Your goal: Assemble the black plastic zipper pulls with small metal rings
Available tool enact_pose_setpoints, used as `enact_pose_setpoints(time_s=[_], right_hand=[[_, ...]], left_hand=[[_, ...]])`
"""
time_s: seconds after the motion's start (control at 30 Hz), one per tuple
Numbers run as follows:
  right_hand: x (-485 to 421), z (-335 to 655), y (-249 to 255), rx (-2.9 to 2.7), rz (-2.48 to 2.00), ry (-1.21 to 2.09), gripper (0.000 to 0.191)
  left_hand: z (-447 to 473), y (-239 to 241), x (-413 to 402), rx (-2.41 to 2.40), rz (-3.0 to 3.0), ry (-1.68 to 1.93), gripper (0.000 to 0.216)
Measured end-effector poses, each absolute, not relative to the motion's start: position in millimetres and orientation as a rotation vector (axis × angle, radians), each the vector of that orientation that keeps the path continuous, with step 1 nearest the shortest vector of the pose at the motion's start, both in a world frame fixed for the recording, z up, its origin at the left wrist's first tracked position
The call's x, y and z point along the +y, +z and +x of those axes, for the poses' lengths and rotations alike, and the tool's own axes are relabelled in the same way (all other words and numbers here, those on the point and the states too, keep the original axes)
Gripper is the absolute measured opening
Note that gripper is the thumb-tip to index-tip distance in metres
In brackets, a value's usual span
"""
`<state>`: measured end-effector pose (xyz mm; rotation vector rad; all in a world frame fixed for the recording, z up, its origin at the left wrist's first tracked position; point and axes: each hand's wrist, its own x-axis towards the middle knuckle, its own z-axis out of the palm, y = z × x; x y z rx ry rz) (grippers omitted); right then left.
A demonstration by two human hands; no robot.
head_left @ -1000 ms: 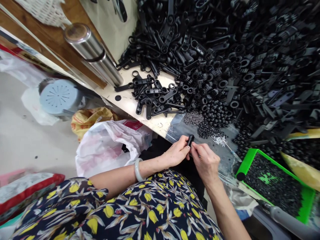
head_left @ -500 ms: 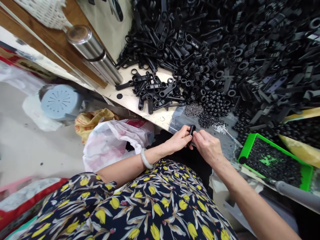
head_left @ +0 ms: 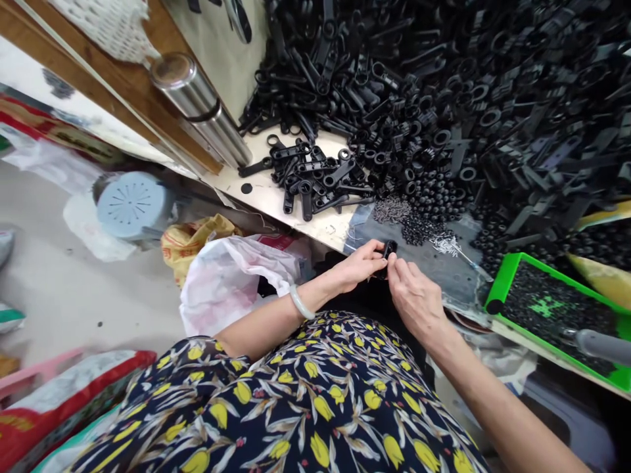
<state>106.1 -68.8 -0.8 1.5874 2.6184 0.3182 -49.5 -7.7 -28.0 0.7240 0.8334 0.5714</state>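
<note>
At the table's front edge, my left hand [head_left: 363, 264] grips a small black plastic part [head_left: 389, 251] between thumb and fingers. My right hand [head_left: 414, 292] is closed with its fingertips against the right side of that part; whether they pinch a smaller piece is hidden. Just beyond my hands lie small piles on a grey sheet [head_left: 456, 282]: grey pins [head_left: 393, 210], small black pieces [head_left: 417, 231] and thin white or metal pieces [head_left: 445, 245]. Several black lever-like parts [head_left: 315, 172] are gathered to the left on the pale tabletop.
A huge heap of black plastic parts [head_left: 394, 79] covers the back. A steel thermos [head_left: 197, 105] stands at left. At right sits a green tray [head_left: 513, 266] of tiny black pieces, with a grey handle [head_left: 604, 346] over it. A white plastic bag [head_left: 221, 282] hangs below the edge.
The black part has turned in my left hand, so its hollow side now shows. My right fingers stay against it. The whole view has shifted slightly.
</note>
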Motion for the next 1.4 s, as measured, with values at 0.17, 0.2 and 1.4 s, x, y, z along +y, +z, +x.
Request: enact_pose_setpoints(time_s=[0.17, 0.2, 1.4], right_hand=[[-72, 112, -4, 2.645, 1.669, 0.208, 0.042], [-73, 114, -4, 2.665, 1.684, 0.196, 0.041], [-47, 92, -12, 1.537, 2.921, -2.818, 0.032]], left_hand=[[-48, -26, -13, 0.797, 0.806, 0.607, 0.027], [-48, -24, -14, 0.794, 0.801, 0.62, 0.027], [-42, -6, -29, 0.97, 0.995, 0.791, 0.042]])
